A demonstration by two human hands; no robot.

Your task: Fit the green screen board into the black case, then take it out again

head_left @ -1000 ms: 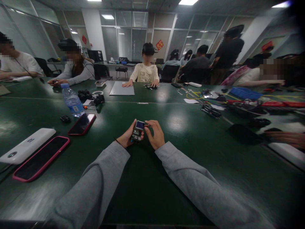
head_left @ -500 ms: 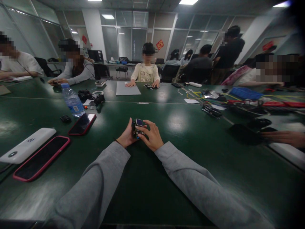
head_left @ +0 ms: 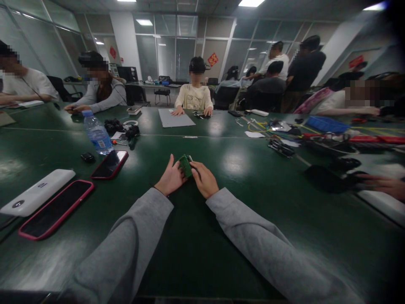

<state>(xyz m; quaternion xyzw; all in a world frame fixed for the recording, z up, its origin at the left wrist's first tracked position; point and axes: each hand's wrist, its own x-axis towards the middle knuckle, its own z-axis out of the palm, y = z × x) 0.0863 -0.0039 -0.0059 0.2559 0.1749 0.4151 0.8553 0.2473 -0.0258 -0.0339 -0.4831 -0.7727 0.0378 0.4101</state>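
Note:
A small green circuit board point(head_left: 186, 167) is held up between my two hands over the table, its green face turned toward me. My right hand point(head_left: 205, 179) pinches its right edge, with a small light-coloured part visible at the top corner. On the other side, my left hand point(head_left: 171, 177) has its thumb raised away from the board, while its fingers rest against the board's left and lower side. Part of those fingertips is hidden by the board.
Left of my hands are a dark phone point(head_left: 110, 164), a water bottle point(head_left: 97, 133), a white power bank point(head_left: 38, 192) and a pink-edged phone point(head_left: 57, 210). Cables and a blue tray point(head_left: 327, 123) lie at right. Opposite, a person touches a grey board point(head_left: 176, 118).
The device between my hands has been turned: its small screen no longer shows, and a green face does. My right fingers shifted to its right edge. The opposite person's grey board slid right.

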